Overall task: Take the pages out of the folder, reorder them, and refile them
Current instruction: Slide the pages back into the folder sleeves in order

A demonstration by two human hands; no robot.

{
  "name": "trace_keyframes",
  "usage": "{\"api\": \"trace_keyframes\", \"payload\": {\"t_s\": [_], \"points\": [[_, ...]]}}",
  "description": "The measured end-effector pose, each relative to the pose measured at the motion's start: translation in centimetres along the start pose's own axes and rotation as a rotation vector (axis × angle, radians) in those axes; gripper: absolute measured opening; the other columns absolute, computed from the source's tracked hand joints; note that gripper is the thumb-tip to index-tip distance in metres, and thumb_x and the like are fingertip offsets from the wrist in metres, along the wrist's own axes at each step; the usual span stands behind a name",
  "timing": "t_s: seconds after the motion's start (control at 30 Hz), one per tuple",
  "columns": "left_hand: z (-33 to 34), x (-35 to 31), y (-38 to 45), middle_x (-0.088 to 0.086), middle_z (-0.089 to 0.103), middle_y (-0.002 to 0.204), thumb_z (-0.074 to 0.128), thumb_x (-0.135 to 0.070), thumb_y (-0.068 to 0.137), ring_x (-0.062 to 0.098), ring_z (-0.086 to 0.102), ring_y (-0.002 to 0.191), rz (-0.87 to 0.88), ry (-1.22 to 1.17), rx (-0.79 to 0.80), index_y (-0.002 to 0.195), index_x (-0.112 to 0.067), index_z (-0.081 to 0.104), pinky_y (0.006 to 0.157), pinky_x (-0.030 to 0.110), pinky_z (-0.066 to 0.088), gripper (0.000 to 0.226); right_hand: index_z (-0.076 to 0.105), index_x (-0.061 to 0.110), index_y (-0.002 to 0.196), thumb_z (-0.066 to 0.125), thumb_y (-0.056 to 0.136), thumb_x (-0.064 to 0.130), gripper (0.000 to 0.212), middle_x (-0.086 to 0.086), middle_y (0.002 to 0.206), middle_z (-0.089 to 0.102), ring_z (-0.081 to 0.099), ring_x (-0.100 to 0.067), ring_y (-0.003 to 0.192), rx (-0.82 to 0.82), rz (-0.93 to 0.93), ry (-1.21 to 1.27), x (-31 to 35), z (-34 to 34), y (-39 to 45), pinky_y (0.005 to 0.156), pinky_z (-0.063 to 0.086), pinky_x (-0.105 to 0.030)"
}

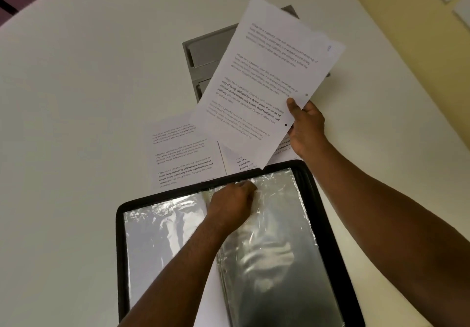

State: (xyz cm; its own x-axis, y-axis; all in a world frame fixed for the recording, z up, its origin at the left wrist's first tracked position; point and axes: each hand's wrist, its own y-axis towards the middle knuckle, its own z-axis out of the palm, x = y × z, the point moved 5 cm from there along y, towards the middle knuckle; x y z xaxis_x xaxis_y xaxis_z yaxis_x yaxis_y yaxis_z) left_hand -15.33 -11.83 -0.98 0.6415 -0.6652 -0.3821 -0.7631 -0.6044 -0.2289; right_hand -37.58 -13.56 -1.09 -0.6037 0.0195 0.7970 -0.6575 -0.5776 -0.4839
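Refiling step: the right hand [305, 123] pinches a printed page [267, 82] at centre frame while the left hand [232, 202], fingers curled, grips a clear sleeve [274, 199] of the open folder [328, 225] (next, probably, sliding it in).

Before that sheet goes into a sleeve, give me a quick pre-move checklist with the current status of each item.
1. Sheet held firmly: ok. The right hand pinches the sheet at its lower right edge, clear of the table.
2. Sleeve held at its top: ok. The left hand grips the top edge of a plastic sleeve in the open folder.
3. Sleeve mouth open: cannot tell, glare and the hand hide it.
4. Sheet lined up with sleeve: not ok, it is tilted and above the folder.
5. Other pages out of the way: ok, two pages lie on the table beyond the folder.
6. Correct page order: cannot tell, no readable page numbers.
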Motion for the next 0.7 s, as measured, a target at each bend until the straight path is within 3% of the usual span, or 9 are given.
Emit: {"api": "trace_keyframes", "payload": {"t_s": [0.07,0.23,0.37,0.5,0.6,0.7], "points": [[0.0,-0.1,0.1,-0.005,0.062,0.125,0.046,-0.026,0.097,0.021,0.065,0.094,0.017,-0.061,-0.019,0.110,-0.021,0.064,0.070,0.035,0.055,0.023,0.068,0.020,0.098,0.063,0.092,0.011,0.012,0.000,0.100,0.073,0.070,-0.015,0.091,0.058,0.004,-0.009,-0.8,0.5,-0.8,0.080,0.058,-0.039],[0.3,0.0,0.3,-0.006,0.059,0.113,0.048,-0.024,0.096,0.017,0.061,0.088,0.010,-0.085,-0.018,0.109,-0.020,0.065,0.066,0.033,0.053,0.022,0.068,0.018,0.098,0.063,0.092,0.009,0.012,0.001,0.096,0.074,0.071,-0.013,0.087,0.062,0.025,0.037,-1.9,0.7,-1.4,0.079,0.057,-0.037],[0.3,-0.4,0.2,0.001,0.056,0.114,0.053,-0.024,0.096,0.016,0.058,0.091,-0.007,-0.070,-0.076,0.109,-0.015,0.069,0.062,0.023,0.040,0.022,0.068,0.017,0.097,0.063,0.092,0.008,0.012,0.000,0.097,0.073,0.071,-0.015,0.089,0.073,0.018,-0.013,-2.3,0.7,-1.4,0.083,0.058,-0.041],[0.4,-0.8,0.5,-0.003,0.067,0.093,0.048,-0.023,0.098,0.016,0.062,0.085,-0.053,-0.140,-0.051,0.101,-0.019,0.069,0.063,0.026,0.043,0.022,0.068,0.017,0.097,0.063,0.092,0.008,0.011,-0.002,0.098,0.073,0.071,-0.016,0.087,0.062,0.006,-0.064,-2.5,0.4,-1.3,0.083,0.058,-0.039],[0.3,-0.7,0.6,-0.002,0.071,0.094,0.050,-0.021,0.095,0.016,0.064,0.085,-0.077,-0.153,-0.057,0.102,-0.019,0.071,0.067,0.029,0.050,0.022,0.068,0.016,0.099,0.065,0.091,0.009,0.011,-0.003,0.100,0.072,0.070,-0.016,0.086,0.058,0.004,-0.143,-2.9,-0.3,-0.9,0.080,0.058,-0.038],[0.5,-0.1,0.6,-0.007,0.067,0.086,0.055,-0.029,0.091,0.012,0.061,0.080,-0.137,-0.162,-0.028,0.090,-0.020,0.068,0.063,0.025,0.044,0.015,0.068,0.014,0.102,0.067,0.090,0.011,0.013,-0.004,0.100,0.073,0.070,-0.017,0.085,0.059,0.006,-0.222,-3.2,-1.0,-0.5,0.079,0.058,-0.039]]}}
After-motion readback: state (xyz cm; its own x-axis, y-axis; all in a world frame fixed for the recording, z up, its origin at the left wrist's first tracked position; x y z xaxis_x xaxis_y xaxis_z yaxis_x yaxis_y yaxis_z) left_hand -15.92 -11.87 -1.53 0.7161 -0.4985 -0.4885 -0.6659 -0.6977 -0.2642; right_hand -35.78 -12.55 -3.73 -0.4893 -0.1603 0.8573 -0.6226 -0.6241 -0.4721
